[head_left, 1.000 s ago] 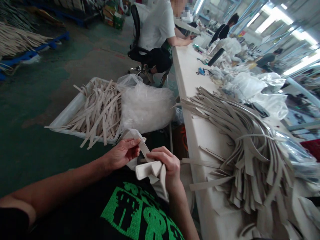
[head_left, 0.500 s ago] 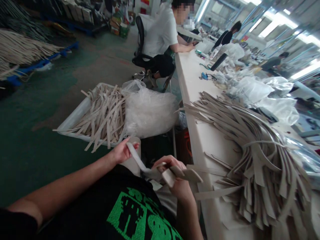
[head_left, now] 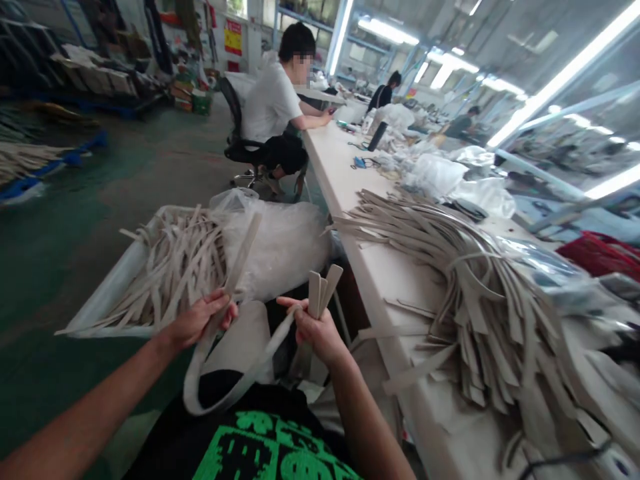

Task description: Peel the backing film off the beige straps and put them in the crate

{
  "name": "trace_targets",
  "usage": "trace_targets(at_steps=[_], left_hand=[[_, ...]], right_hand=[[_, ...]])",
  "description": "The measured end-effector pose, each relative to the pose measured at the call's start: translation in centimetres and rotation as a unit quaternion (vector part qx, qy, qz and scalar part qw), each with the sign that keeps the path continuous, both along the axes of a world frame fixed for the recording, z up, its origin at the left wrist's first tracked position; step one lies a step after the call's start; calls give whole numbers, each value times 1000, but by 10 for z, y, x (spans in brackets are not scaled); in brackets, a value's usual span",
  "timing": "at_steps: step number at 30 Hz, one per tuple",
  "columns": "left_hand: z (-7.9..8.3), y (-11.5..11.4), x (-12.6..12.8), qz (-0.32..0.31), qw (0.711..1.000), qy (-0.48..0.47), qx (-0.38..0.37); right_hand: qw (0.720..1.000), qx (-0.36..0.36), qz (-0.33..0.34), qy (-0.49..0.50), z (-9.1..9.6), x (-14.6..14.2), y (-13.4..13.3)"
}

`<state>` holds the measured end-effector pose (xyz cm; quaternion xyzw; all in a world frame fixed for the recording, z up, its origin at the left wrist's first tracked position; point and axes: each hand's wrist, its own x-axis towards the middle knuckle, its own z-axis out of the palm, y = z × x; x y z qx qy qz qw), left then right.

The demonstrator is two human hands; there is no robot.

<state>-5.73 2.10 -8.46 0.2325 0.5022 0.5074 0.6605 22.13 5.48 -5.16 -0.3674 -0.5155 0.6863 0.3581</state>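
Note:
My left hand (head_left: 207, 319) is closed on a long beige strap (head_left: 245, 257), whose free end sticks up above the fingers. From there the strap hangs in a loop (head_left: 200, 400) in front of my shirt and rises to my right hand (head_left: 317, 330). That hand is closed round a few more beige straps (head_left: 320, 290), their rounded ends standing up from the fist, while one finger points left. Right of it, a big bundle of beige straps (head_left: 480, 313) lies on the table, with a band across it.
The white table (head_left: 350, 227) runs away on my right. A white bin (head_left: 95, 303) of loose straps stands on the floor at left, beside a clear plastic bag (head_left: 280, 247). A person in a white shirt (head_left: 273, 90) sits at the table's far end.
My left hand has moved left and the strap's end now points up. My right hand has turned, so its strap ends stand upright. The view has tilted up and shifted right.

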Motion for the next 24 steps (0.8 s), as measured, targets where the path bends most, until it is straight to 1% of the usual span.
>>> trace_targets(at_steps=[2,4,5,7,10,13,15,17,19,20,22,24], left_hand=[[-3,-11,13,-103,994,44,18],[-7,-20,24,-190,977,87,27],[-8,-24,29,-224,969,103,28],[-11,-32,36,-260,957,124,24],[-15,-41,40,-267,955,132,12],[-13,-44,38,-278,953,124,-7],[-6,-41,36,-271,956,107,-20],[5,-33,38,-235,969,80,-15],[18,-20,46,-208,976,56,25],[24,-13,53,-212,974,52,55],[30,0,68,-246,960,67,117],[27,10,82,-274,943,106,155]], right_hand=[[999,-1,-32,10,-6,2,12],[999,5,-48,7,-8,6,20],[998,7,-58,2,-9,7,23],[996,10,-85,-8,-9,11,26],[993,22,-117,-4,-5,17,28],[993,44,-114,0,3,23,27],[993,58,-98,-15,9,24,25],[995,64,-77,-28,13,20,22],[995,65,-65,-29,13,12,19],[996,65,-60,-32,12,7,17],[995,68,-61,-48,7,0,14],[992,72,-73,-73,1,-1,12]])
